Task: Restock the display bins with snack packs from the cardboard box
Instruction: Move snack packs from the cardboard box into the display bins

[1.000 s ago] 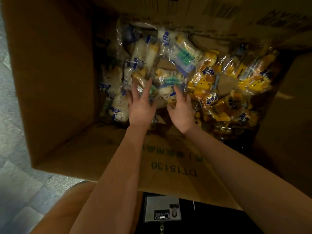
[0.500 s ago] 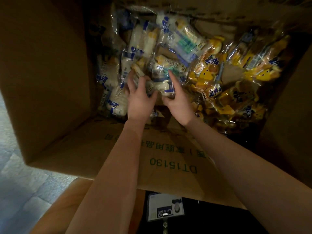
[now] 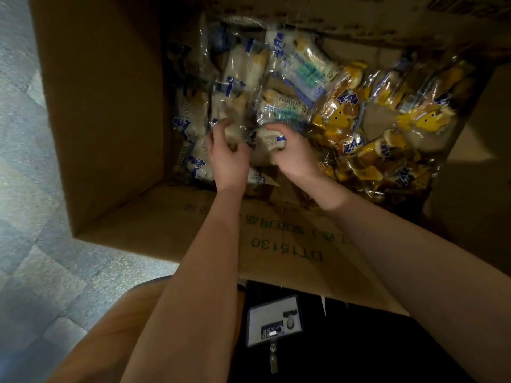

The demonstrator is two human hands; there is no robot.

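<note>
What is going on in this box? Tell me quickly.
A person reaches into the open cardboard box with both hands. The left hand grips a white-and-blue pack, and the right hand grips a neighbouring white pack. The yellow packs on the right lie untouched. No display bin is in view.

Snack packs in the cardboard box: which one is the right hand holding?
The small white plastic snack pack with blue print, gripped by the right hand. The left hand grips a pale clear-wrapped pack; the yellow plastic packs are in no hand.
</note>
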